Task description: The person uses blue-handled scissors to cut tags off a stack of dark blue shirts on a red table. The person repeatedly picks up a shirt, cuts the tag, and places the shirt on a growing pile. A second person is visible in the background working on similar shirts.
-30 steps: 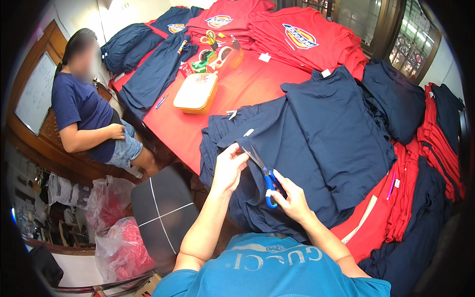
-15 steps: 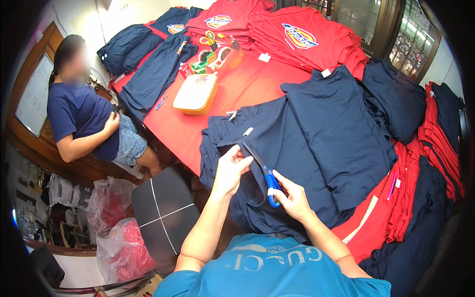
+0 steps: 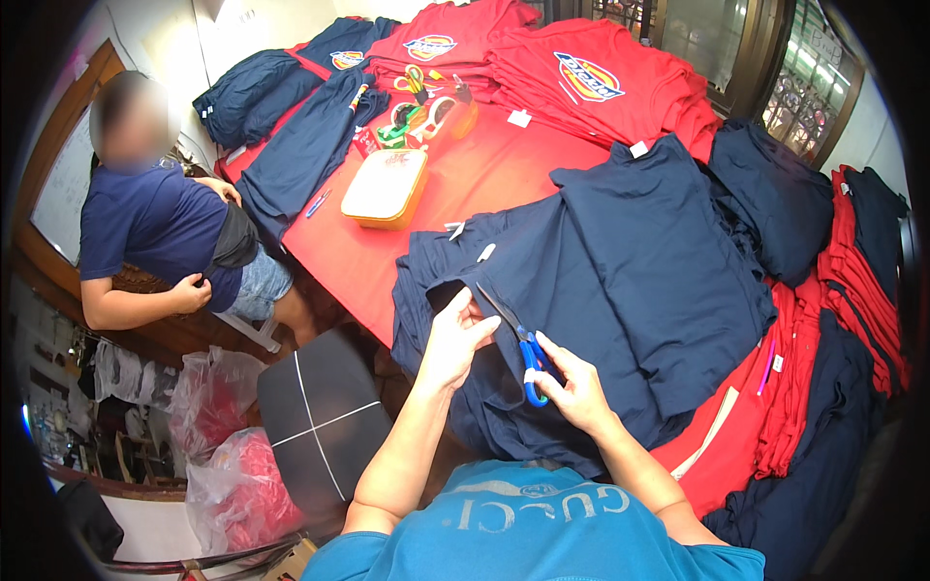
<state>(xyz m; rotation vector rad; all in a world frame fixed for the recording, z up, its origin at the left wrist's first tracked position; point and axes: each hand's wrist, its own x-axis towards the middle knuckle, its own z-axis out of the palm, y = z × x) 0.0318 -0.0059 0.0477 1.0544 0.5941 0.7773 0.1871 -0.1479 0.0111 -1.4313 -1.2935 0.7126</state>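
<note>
In my right hand (image 3: pixel 573 385) is a pair of blue-handled scissors (image 3: pixel 532 360), thumb and fingers through or around the handles. The blades point up and left, close to the raised edge of a navy shirt (image 3: pixel 504 281). My left hand (image 3: pixel 457 341) pinches that navy edge just left of the blades. Beneath lie several navy shirts in a loose pile, with small white labels (image 3: pixel 486 253) at their necklines. Whether the blades touch thread or cloth is too fine to make out.
A yellow box with a white lid (image 3: pixel 386 184) stands on the red-covered table (image 3: pixel 320 252), near tape rolls (image 3: pixel 426 118). Red printed shirts (image 3: pixel 620 82) are stacked at the back. A person (image 3: pixel 165 232) stands at the left, beside a strapped dark bundle (image 3: pixel 325 416) and plastic bags (image 3: pixel 237 484).
My hands and the scissors stay almost in place, with the navy edge lifted slightly. The person at the left has turned and shifted a little left, arms now apart.
</note>
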